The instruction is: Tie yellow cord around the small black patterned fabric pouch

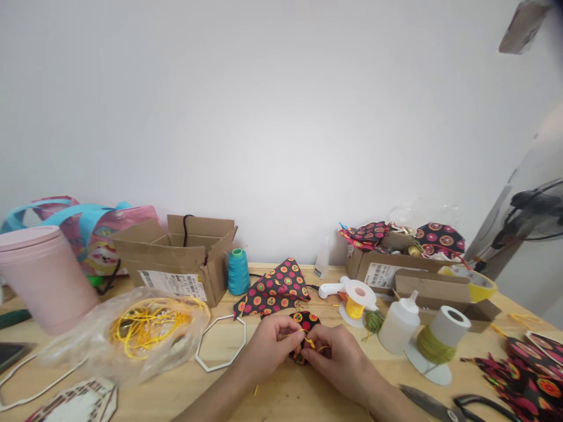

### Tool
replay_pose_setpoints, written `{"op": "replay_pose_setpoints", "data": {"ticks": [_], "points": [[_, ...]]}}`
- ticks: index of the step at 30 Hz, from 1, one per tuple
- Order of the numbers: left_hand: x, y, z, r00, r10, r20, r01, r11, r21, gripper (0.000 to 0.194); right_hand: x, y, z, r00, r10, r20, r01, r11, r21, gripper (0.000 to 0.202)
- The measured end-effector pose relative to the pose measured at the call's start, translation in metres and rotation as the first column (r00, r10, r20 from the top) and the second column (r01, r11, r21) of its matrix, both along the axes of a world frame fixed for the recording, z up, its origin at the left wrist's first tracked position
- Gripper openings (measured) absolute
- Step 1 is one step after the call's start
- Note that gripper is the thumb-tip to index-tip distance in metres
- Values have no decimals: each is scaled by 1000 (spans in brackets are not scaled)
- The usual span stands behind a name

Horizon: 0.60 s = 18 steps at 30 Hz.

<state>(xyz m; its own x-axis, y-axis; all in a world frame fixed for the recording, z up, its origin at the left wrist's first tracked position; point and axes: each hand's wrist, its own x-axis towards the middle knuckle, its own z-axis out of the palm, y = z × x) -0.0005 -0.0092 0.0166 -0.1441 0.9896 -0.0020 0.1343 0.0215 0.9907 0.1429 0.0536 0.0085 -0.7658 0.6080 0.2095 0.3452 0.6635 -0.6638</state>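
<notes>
In the middle of the table my left hand [281,341] and my right hand [329,347] meet over a dark patterned fabric piece [307,319]. Both have thumb and forefinger pinched on yellow cord [310,341], which shows a small knot or loop between them. A loose cord end hangs below my left wrist. Part of the fabric is hidden behind my fingers. Just behind lies a larger folded patterned cloth [281,287]. To the left of my left hand is a white octagonal frame [197,346].
Left are a bag of yellow cord [149,325], a cardboard box [176,261], a teal thread cone [238,272] and a pink bin [46,281]. Right are a yellow cord spool [355,305], a white bottle [399,325], a green cord spool [435,346] and scissors [428,404].
</notes>
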Motion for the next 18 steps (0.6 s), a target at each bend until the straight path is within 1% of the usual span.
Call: {"op": "replay_pose_setpoints", "data": {"ticks": [10,18], "points": [[-1,0,-4,1000,-28,-1,28,999,-16,20,2,-1,1,1000,15,19,-15,1000,2,19],[-1,1,-8,999,-42,10,42,999,4,18,2,0,0,999,8,36,-8,1000,-6,17]]}}
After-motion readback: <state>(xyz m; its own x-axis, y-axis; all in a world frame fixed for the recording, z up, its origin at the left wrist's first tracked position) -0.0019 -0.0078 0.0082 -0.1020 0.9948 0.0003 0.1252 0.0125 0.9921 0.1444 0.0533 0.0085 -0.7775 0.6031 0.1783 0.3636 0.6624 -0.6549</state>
